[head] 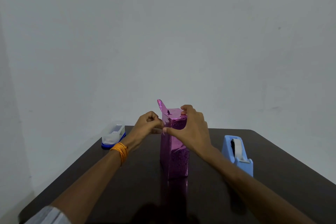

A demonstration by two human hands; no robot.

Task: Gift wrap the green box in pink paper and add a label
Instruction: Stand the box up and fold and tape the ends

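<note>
Box (177, 152) stands upright at centre of the dark tabletop (272, 178), tall & narrow. Shiny pink paper (179, 167) covers every side in view. At the top left a paper flap (161, 106) sticks up, tilted left; rest of the top looks folded flat.

R hand (190, 131) grasps the box's upper part. Its thumb (168, 130) presses the front-left edge and its fingers (185, 109) curl over the top right corner.

L hand (148, 123) is just left of the box near the top, touching R thumb or nearly so. Its fingers (154, 117) are clenched w/ tips at the paper's left edge. Can't tell if they pinch paper, tape or nothing, as it's too small & blurred there.

An orange thread band (120, 151) is on the L wrist, and a pale sleeve (47, 214) shows at the bottom left corner.

Around:
- A blue dispenser (236, 162) w/ a white tape roll (237, 145) sits right of the box, apart from it, under the R forearm's line.
- A clear tub (113, 135) w/ blue base sits at the far left tabletop edge, behind the L wrist. Contents unclear.
- A plain grey wall (163, 32) is behind.

Both forearms reach in from below on either side of the box. The R hand hides the box's upper right face.
</note>
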